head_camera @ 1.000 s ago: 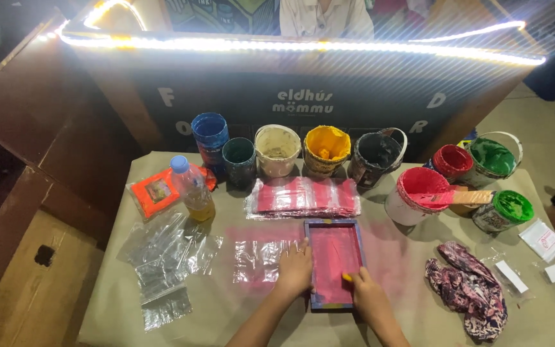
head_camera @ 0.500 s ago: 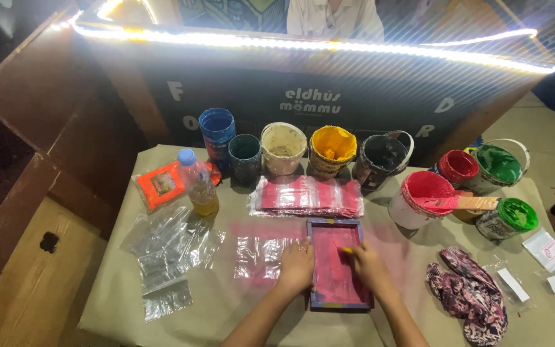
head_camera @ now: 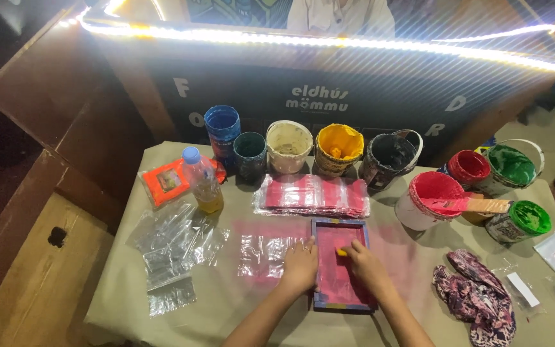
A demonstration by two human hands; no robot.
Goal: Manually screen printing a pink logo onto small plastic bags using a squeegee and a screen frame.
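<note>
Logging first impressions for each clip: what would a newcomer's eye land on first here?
Probably the row of paint buckets along the table's far edge, under a bright light strip. Next, at the near centre, the pink-stained printing frame, with the left hand on its left edge and the right hand pressing a small yellow piece inside.

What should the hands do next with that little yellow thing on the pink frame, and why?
Probably pull the yellow scraper toward the body: the right hand holds it near the far end of the pink frame, and the left hand steadies the frame's edge.
</note>
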